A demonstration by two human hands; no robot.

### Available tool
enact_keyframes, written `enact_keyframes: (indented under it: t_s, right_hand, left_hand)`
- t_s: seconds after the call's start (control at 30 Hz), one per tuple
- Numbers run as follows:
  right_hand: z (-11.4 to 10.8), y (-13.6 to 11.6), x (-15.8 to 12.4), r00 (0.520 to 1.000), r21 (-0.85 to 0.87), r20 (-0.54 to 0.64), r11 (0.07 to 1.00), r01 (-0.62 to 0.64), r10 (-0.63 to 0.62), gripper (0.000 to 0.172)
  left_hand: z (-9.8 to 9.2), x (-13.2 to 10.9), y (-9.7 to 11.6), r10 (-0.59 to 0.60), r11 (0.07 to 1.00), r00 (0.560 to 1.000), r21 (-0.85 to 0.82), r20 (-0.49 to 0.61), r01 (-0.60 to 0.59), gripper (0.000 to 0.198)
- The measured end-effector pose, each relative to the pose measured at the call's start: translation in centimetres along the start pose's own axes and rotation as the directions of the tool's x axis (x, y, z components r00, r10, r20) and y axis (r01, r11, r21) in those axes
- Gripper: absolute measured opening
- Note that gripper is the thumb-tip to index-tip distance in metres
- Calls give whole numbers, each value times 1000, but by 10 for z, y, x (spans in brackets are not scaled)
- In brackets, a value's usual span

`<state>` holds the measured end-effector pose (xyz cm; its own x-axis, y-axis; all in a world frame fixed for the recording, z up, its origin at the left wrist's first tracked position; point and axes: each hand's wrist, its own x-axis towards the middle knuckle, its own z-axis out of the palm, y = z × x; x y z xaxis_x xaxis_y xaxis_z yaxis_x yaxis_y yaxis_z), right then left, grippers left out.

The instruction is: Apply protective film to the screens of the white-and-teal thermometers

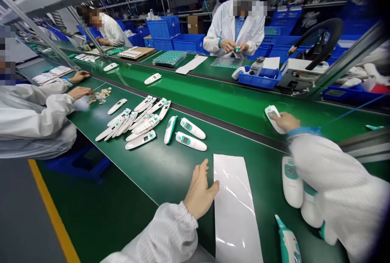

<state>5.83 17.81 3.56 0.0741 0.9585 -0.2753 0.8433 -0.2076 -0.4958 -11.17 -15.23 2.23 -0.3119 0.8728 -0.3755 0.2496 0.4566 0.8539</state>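
From my head view, my right hand (288,122) reaches out over the green conveyor belt (219,102), thumb and fingers closed on the near end of a white-and-teal handheld thermometer (269,111). Its teal button end points away from me; whether it rests on the belt or is lifted, I cannot tell. A blue wrist strap (304,130) circles that wrist.

My left hand (198,193) is empty, fingers spread from the thumb, above the left edge of a glossy white sheet (233,198); I can't tell if the thumb touches it. Just beyond that hand lie three loose thermometers (191,141), and farther left a heaped pile of thermometers (146,121). Nearer me than my right hand, beside and partly behind the sleeve, are more white thermometers (291,184) and a teal-tipped thermometer (289,243).

I judge the held one light and stiff, its smooth rounded shell a bit slippery. It should sit best pinched across both sides of the white body, clear of the screen, button and narrow probe tip, likely its most fragile parts.
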Motion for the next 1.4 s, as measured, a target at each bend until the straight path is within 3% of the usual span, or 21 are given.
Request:
enact_keyframes:
  t_s: [0.1, 0.17, 0.27, 0.33, 0.37, 0.43, 0.5, 0.57, 0.63, 0.73, 0.8, 0.87, 1.0, 1.1, 1.23, 1.4]
  right_hand:
    - [0, 4, -8, 980, -126, -194, 992, 29, -53, 40]
    - [-1, 3, -25, 957, -186, -243, 976, 112, -156, 46]
    - [-10, 12, -69, 927, -237, -116, 916, 322, -356, 32]
    - [-17, 35, -113, 902, -242, 49, 871, 428, -429, 23]
    - [-19, 51, -139, 892, -258, 121, 854, 452, -435, 30]
    - [-20, 89, -193, 875, -363, 329, 808, 465, -356, 40]
    - [-14, 125, -242, 878, -393, 439, 839, 377, -190, 40]
    - [-4, 149, -277, 879, -379, 473, 889, 256, -51, 49]
    - [6, 157, -294, 891, -288, 453, 943, 168, -20, 47]
    - [17, 140, -288, 938, -158, 337, 978, 139, -79, 37]
    - [24, 118, -271, 969, -178, 193, 966, 186, -151, 37]
    - [31, 94, -249, 972, -246, 64, 940, 236, -227, 38]
    - [44, 60, -206, 954, -299, -26, 913, 278, -299, 32]
    - [42, 57, -193, 942, -305, -57, 904, 300, -331, 39]
    - [31, 76, -215, 922, -236, -53, 902, 362, -384, 37]
    - [36, 100, -255, 883, 88, 159, 898, 432, -441, 24]
  left_hand:
    - [5, -11, -9, -90, 993, 995, -75, 53, 94, 81]
    - [9, -13, -9, -120, 985, 984, -107, 130, 134, 89]
    - [15, -12, -7, -120, 991, 974, -42, 191, 130, 94]
    - [18, -12, -9, -44, 995, 987, 91, 156, 30, 87]
    - [19, -12, -12, 24, 982, 992, 183, 120, -46, 83]
    - [21, -12, -18, 184, 903, 980, 381, 73, -198, 79]
    - [23, -9, -25, 293, 787, 950, 537, 109, -304, 78]
    - [23, -4, -31, 326, 693, 926, 617, 192, -372, 77]
    - [23, 2, -32, 335, 633, 908, 654, 251, -414, 74]
    - [21, 6, -31, 352, 591, 893, 674, 279, -443, 73]
    - [20, 6, -31, 364, 575, 888, 682, 282, -453, 71]
    - [18, 4, -35, 376, 569, 885, 686, 274, -453, 68]
    - [15, -1, -43, 386, 600, 890, 666, 244, -443, 64]
    - [14, -4, -42, 352, 664, 907, 622, 231, -416, 65]
    - [18, -5, -31, 260, 834, 960, 478, 100, -275, 74]
    - [22, 6, -19, 202, 941, 979, 279, -5, -192, 73]
